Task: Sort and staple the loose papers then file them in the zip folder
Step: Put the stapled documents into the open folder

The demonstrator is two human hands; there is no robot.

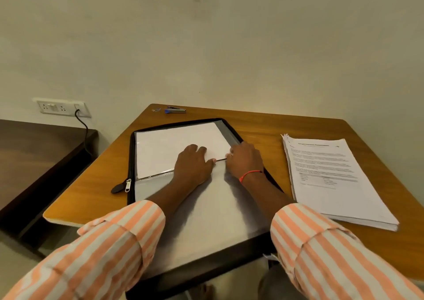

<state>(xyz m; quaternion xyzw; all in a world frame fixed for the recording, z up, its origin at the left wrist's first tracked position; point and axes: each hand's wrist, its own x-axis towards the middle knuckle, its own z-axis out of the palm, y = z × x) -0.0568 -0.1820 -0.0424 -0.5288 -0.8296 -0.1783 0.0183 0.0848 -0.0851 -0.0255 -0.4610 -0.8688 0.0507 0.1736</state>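
A black zip folder [131, 162] lies open in the middle of the wooden table, its clear sleeves showing. A white sheet of paper [165, 148] lies in the far half of the folder. My left hand [192, 164] rests flat on the sheet's near edge, fingers spread. My right hand [245, 159] is at the sheet's near right corner, with fingers curled and thumb on the edge, pinching it. A thick stack of printed papers [332, 180] lies to the right of the folder. A blue stapler [175, 110] sits at the table's far edge.
The folder's zip pull [127, 185] hangs out on the left side. A few loose staples or clips [156, 109] lie left of the stapler. A dark side table [34, 162] stands to the left, below a wall socket [62, 108] with a black cable plugged in.
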